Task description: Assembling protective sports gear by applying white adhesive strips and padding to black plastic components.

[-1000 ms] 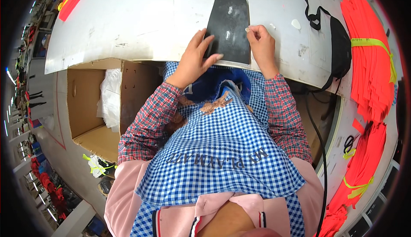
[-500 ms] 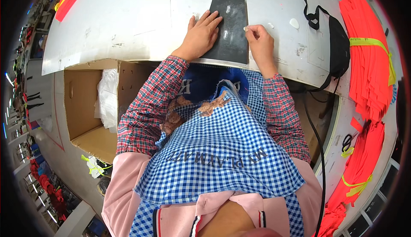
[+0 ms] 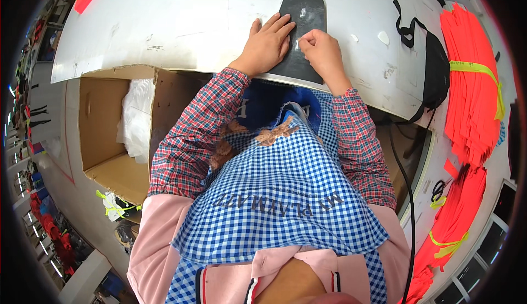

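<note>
A dark grey flat panel with a rounded far end (image 3: pixel 305 19) lies on the white table, its straight end by the near edge. My left hand (image 3: pixel 267 44) rests flat across the panel's left edge, fingers stretched out and a little apart. Over the middle of the panel, my right hand (image 3: pixel 323 53) is closed in a pinch on a small white piece of chalk (image 3: pixel 298 43), mostly covered by the fingers. Whitish marks show on the panel's surface.
Two white flat pieces, the larger one a rounded chip (image 3: pixel 383 37), lie right of the panel. Beyond them is a black strapped bag (image 3: pixel 435 65). Bundles of orange-red fabric (image 3: pixel 473 92) line the right side, near black scissors (image 3: pixel 438 190). A cardboard box (image 3: pixel 101 123) holds clear plastic below the table.
My right hand has moved left from the panel's right edge to over its middle, still pinching the white piece. My left hand stays flat on the panel. The view has shifted slightly.
</note>
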The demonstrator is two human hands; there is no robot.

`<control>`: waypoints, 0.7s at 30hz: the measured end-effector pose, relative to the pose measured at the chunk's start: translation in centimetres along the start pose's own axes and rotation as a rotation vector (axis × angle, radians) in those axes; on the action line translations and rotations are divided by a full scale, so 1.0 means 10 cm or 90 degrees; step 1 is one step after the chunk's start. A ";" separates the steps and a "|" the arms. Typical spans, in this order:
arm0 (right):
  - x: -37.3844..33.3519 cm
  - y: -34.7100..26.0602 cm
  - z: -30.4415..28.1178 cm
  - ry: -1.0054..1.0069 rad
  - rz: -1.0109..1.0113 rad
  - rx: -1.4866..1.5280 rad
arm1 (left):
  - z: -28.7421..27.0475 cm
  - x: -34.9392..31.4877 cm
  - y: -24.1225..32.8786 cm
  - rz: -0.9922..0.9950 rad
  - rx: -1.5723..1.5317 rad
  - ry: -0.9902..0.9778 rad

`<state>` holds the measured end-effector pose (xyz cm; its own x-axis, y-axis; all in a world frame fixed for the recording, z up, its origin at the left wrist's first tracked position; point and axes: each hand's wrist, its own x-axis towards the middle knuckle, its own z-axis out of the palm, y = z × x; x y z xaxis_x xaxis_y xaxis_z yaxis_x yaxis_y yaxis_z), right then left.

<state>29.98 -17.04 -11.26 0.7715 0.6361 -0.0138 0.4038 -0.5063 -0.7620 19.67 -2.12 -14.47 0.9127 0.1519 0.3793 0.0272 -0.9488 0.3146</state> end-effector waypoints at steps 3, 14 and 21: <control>0.01 -0.08 0.01 0.015 0.025 -0.032 | 0.00 -0.01 0.00 0.000 -0.010 0.008; 0.17 -0.03 -0.02 -0.090 0.107 -0.032 | 0.01 -0.02 -0.01 -0.001 0.015 0.005; 0.29 -0.15 -0.18 -0.258 0.145 -0.081 | 0.00 -0.01 0.00 -0.010 0.019 -0.009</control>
<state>32.49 -15.46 -8.98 0.6037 0.6638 -0.4415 0.3231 -0.7100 -0.6257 19.54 -2.14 -14.53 0.9177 0.1637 0.3619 0.0542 -0.9542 0.2941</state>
